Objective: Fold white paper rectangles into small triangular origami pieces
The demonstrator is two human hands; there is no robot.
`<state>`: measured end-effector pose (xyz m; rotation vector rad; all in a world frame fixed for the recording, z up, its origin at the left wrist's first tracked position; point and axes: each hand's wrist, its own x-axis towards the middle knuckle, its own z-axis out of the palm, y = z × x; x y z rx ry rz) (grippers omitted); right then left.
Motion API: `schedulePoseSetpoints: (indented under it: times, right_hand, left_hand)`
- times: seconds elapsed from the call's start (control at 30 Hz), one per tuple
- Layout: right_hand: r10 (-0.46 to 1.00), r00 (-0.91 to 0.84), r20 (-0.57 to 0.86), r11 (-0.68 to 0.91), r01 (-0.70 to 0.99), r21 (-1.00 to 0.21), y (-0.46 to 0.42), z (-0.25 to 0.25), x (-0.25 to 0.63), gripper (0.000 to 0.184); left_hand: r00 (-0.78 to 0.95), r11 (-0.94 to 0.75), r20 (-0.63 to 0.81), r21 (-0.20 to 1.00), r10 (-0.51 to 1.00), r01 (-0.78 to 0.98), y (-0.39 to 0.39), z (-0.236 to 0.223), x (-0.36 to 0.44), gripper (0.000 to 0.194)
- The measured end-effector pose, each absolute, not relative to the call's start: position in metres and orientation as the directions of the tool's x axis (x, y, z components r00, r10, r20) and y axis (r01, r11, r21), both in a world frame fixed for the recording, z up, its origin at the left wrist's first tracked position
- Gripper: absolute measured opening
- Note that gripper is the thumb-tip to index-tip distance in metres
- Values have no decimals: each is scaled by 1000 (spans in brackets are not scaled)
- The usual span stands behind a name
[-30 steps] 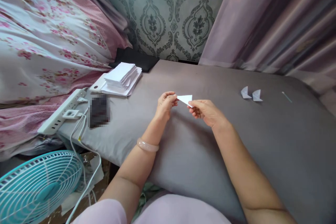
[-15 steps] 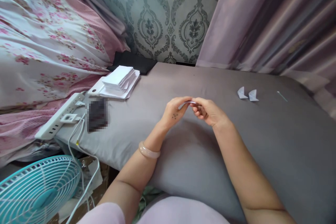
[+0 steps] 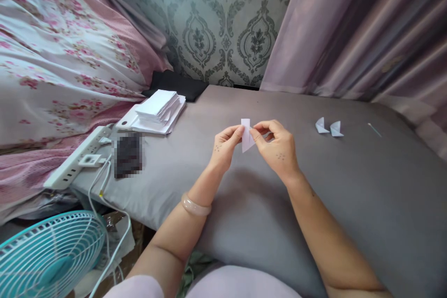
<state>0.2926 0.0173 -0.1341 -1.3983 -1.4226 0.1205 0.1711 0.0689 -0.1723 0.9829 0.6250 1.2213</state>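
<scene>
A small folded piece of white paper (image 3: 247, 138) is held up in front of me, narrow and flat at the top and slanting to a point at the bottom. My left hand (image 3: 226, 143) pinches its left edge between thumb and fingers. On the other side, my right hand (image 3: 277, 146) grips the right edge, thumb in front and fingers curled behind. Both hands are above the grey-covered surface (image 3: 286, 223). Two small folded paper shapes (image 3: 321, 125) with pointed tips stand side by side to the right.
Stacked white paper (image 3: 157, 108) lies at the back left, near a dark folded cloth (image 3: 181, 83). A power strip (image 3: 78, 158) with cables runs along the left edge. Below it stands a turquoise fan (image 3: 59, 256). A thin white stick (image 3: 375, 129) lies at far right.
The folded paper has turned from edge-on to showing its face, upright between my hands. My right hand has rotated so its back shows, and my left hand has shifted slightly left.
</scene>
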Motion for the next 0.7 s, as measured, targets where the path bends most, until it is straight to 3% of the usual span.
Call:
schedulePoseSetpoints:
  times: [0.1,0.27,0.7]
  right_hand:
    - [747,210,630,314,725,-613,19,-140,291,3]
    - [747,183,639,306,758,-575,20,-147,288,2]
    - [763,87,641,307,824,-477,16,-149,280,28]
  left_hand:
    - [253,25,108,880,961,-474,70,-176,173,25]
    - [228,-6,138,866,964,-500,72,-182,176,22]
    - [207,18,104,858,973,-513,68,-177,175,28]
